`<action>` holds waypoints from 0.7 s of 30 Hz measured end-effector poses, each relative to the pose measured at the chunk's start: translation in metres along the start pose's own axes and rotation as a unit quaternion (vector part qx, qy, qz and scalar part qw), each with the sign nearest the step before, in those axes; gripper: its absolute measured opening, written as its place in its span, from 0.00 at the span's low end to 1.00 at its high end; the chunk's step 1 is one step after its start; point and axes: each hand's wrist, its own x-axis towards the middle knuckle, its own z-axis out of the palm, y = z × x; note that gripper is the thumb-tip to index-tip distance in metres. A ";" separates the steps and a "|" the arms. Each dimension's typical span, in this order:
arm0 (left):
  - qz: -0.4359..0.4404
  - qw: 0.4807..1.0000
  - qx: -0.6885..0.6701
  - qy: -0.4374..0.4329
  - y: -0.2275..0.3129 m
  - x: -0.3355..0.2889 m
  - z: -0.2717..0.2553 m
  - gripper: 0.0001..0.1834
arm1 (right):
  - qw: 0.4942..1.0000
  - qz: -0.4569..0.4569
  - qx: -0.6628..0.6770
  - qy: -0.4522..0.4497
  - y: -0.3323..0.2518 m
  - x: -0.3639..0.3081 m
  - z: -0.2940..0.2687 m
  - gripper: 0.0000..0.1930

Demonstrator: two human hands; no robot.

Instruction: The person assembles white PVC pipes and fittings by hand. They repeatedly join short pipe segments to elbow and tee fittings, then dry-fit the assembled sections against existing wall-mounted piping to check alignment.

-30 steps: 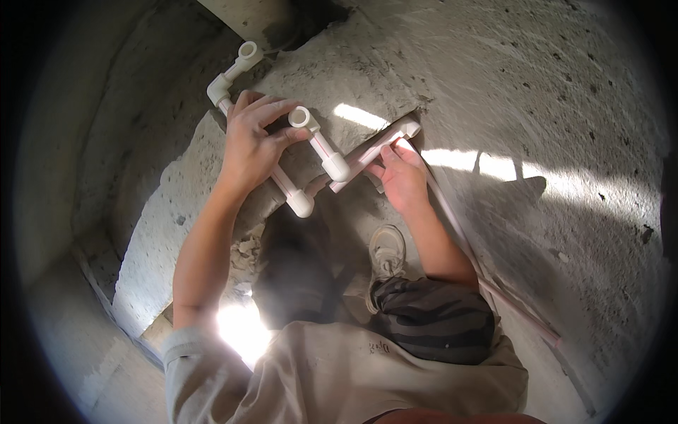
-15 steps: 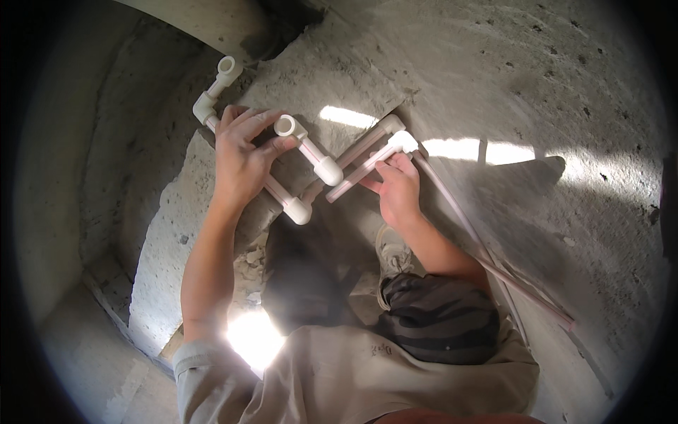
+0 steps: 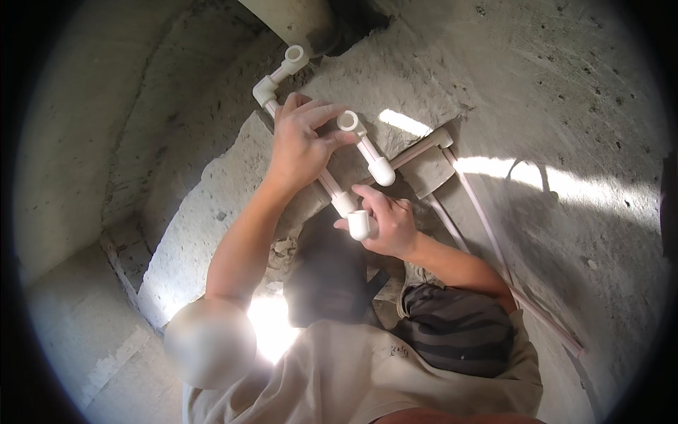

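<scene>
- Far left, a rough grey slab of broken concrete (image 3: pixel 191 222) lies beside the left forearm; the whole view has shifted, so it sits further right than half a second ago.
- Next, the long white plastic pipe with a reddish stripe and elbow fittings (image 3: pixel 330 185) runs slantwise behind the left hand (image 3: pixel 305 141), which keeps its curled grip.
- That hand's thumb and fingers still pinch the short white plastic pipe with rounded elbows at both ends (image 3: pixel 369 147), in front of the longer one.
- The right hand (image 3: pixel 390 222) has come down and leftward from the corner run, and closes around a rounded white plastic elbow (image 3: pixel 360 226) at the long pipe's lower end; whether they are joined, I cannot tell.
- The straight, elbowed length that hand held earlier is not recognisable.
- Right, pale pinkish plastic pipes (image 3: pixel 484 215) line the grey surface.
</scene>
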 end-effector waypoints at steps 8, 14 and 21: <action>-0.001 1.000 -0.010 0.007 -0.002 0.000 0.000 0.23 | 0.989 -0.054 -0.126 -0.051 -0.001 0.013 -0.001 0.25; 0.020 1.000 0.007 0.004 0.001 0.001 -0.002 0.22 | 0.988 -0.036 -0.133 -0.064 0.000 0.007 0.001 0.29; -0.002 1.000 0.014 -0.012 0.005 0.002 -0.001 0.24 | 0.989 -0.029 -0.137 -0.043 0.000 0.002 0.005 0.27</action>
